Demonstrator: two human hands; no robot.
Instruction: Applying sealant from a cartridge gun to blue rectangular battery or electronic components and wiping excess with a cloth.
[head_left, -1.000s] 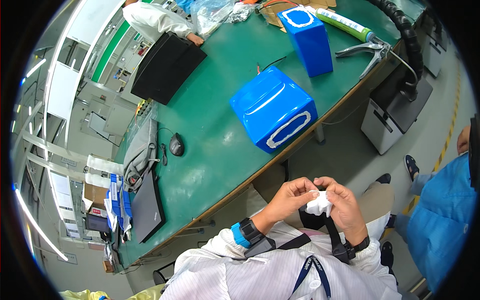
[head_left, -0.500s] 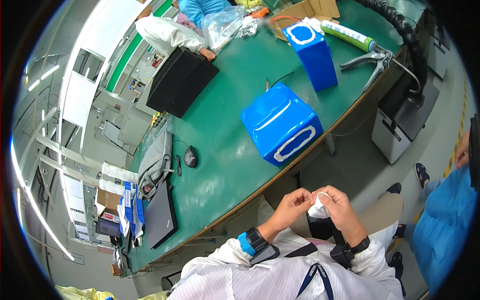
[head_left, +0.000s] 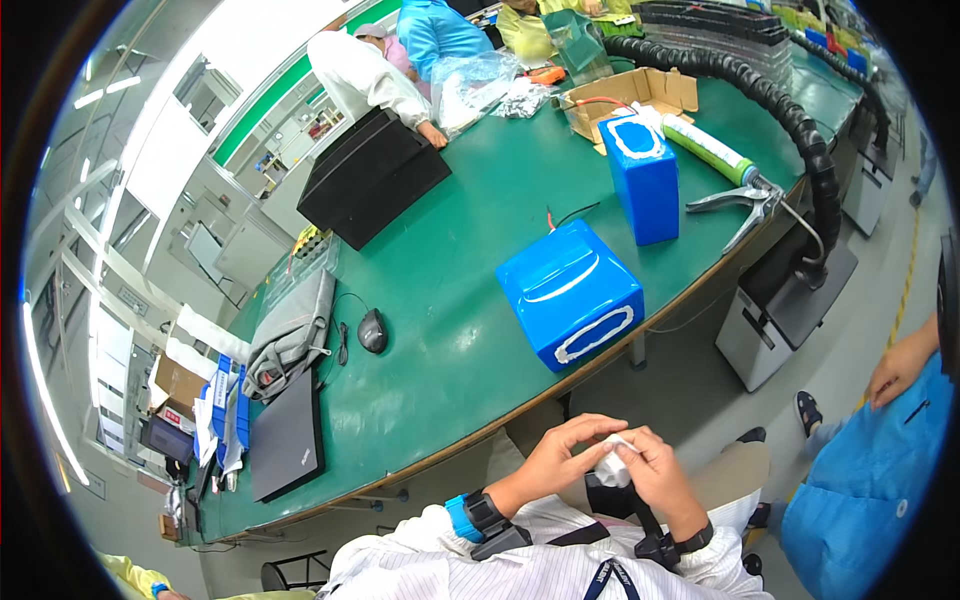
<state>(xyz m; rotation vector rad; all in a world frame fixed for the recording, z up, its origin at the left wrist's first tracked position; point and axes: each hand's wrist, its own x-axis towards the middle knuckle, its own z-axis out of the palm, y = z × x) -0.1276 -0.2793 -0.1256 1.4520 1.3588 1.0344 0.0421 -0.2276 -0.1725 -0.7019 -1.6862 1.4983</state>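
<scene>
A crumpled white tissue is held in front of my body, off the near edge of the table. My right hand grips it with the thumb on top. On its other side my left hand pinches at it with thumb and fingertips. Two blue shrink-wrapped battery packs stand beyond my hands. The nearer pack lies at the table edge with a white bead ringing its end face, and wires come out behind. Behind it, the upright pack has a similar white ring on top.
On the green table are a caulking gun with a green tube, an open cardboard box, a black case, a mouse and a laptop. A black hose arches at right. A person in blue stands close at right.
The view has tilted, so the table's contents and my hands sit lower in the picture. My left fingers have stretched further over the tissue. The battery packs stay in place on the table.
</scene>
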